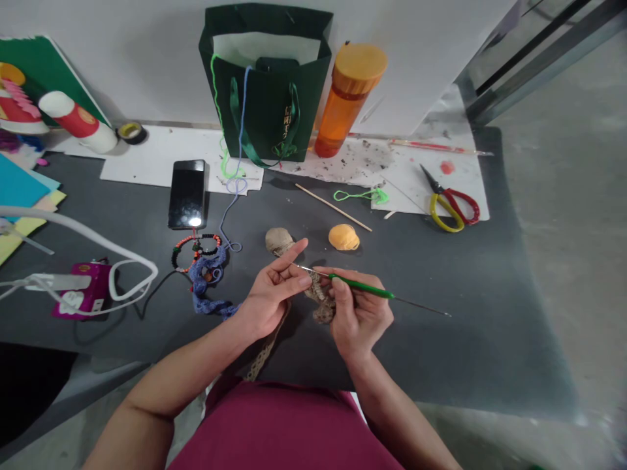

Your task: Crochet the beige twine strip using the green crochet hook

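Note:
My right hand (pixel 361 316) is closed round the green handle of a crochet hook (pixel 365 286), whose thin metal tip points left toward my other hand. Pinched between the thumb and fingers of my left hand (pixel 274 290) is a strip of brown-grey crochet work (pixel 321 303), with the index finger stretched out above it. Part of the piece curls down between both hands; a longer stretch of it hangs below my left wrist. Just beyond my left fingers sits a ball of brown-grey yarn (pixel 279 241). To its right lies a small yellow-orange yarn ball (pixel 344 237).
A dark green paper bag (pixel 267 108) and an orange bottle (pixel 345 104) stand at the back. Scissors (pixel 451 202) lie right, near a thin wooden stick (pixel 333 207). On the left are a phone (pixel 187 194), blue crochet work (pixel 208 287) and a purple power adapter (pixel 85 290) with cables.

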Tool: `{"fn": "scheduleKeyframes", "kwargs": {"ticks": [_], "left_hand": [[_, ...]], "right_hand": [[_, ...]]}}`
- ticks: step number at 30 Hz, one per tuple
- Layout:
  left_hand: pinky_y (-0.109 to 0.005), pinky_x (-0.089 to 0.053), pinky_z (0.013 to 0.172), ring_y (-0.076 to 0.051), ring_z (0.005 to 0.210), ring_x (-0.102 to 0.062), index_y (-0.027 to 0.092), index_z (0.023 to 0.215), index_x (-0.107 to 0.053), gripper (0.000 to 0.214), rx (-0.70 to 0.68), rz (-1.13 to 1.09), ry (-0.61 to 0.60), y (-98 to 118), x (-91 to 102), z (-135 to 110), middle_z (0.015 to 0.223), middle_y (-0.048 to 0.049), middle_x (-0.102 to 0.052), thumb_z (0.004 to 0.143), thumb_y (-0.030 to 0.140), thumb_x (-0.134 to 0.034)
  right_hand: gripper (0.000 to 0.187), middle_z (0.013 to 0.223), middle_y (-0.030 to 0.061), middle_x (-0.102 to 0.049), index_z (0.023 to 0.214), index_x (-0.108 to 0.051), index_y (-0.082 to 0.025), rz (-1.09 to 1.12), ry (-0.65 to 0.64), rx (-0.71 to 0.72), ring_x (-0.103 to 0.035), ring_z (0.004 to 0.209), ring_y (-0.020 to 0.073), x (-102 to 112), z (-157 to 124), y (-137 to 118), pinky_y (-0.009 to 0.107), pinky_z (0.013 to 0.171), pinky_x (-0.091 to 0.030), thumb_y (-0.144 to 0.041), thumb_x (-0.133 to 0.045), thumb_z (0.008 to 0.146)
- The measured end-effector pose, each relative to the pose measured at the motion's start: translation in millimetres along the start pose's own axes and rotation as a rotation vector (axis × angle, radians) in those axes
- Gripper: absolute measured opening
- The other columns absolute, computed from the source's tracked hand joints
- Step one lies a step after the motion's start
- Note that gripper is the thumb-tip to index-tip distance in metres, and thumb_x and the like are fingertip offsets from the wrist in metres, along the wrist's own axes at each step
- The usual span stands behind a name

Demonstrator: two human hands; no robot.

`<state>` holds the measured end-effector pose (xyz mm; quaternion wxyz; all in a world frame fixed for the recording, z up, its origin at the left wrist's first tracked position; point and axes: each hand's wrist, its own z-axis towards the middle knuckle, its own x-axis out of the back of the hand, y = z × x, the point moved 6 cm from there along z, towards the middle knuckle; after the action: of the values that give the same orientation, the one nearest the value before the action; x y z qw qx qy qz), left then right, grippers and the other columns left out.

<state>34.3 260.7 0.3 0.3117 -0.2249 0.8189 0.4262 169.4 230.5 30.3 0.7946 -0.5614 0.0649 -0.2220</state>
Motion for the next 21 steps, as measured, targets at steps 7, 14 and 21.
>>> {"fn": "scheduleKeyframes", "kwargs": {"ticks": [7, 14, 21], "left_hand": [[-0.021, -0.038, 0.064, -0.004, 0.059, -0.049, 0.025, 0.105, -0.083, 0.046, 0.006, -0.005, 0.021, 0.8, 2.1, 1.9, 0.061, 0.0074, -0.059, 0.061, 0.020, -0.096], [-0.023, -0.041, 0.070, -0.006, 0.064, -0.051, 0.023, 0.100, -0.084, 0.042, 0.034, 0.004, 0.010, -1.1, 2.1, 2.6, 0.064, 0.0056, -0.061, 0.060, 0.024, -0.096], [-0.026, -0.046, 0.080, -0.009, 0.073, -0.059, 0.027, 0.106, -0.083, 0.047, 0.054, 0.037, -0.021, -5.9, -1.2, -1.0, 0.076, 0.0030, -0.070, 0.061, 0.024, -0.096]], "right_hand": [[0.012, 0.077, 0.0016, -0.078, 0.098, -0.061, -0.025, 0.063, 0.092, -0.158, -0.072, 0.053, 0.0145, 4.2, -0.1, 8.6, 0.025, 0.046, -0.056, -0.036, -0.057, 0.100], [0.020, 0.065, -0.0015, -0.072, 0.094, -0.057, -0.027, 0.225, 0.067, -0.371, -0.069, 0.049, 0.0160, 0.7, 2.9, 23.4, 0.026, 0.043, -0.053, -0.046, -0.060, 0.097], [0.018, 0.077, 0.0011, -0.077, 0.093, -0.066, -0.024, 0.332, -0.054, -0.366, -0.073, 0.062, 0.0163, -7.1, 0.0, 24.6, 0.029, 0.056, -0.059, -0.042, -0.067, 0.094]]}}
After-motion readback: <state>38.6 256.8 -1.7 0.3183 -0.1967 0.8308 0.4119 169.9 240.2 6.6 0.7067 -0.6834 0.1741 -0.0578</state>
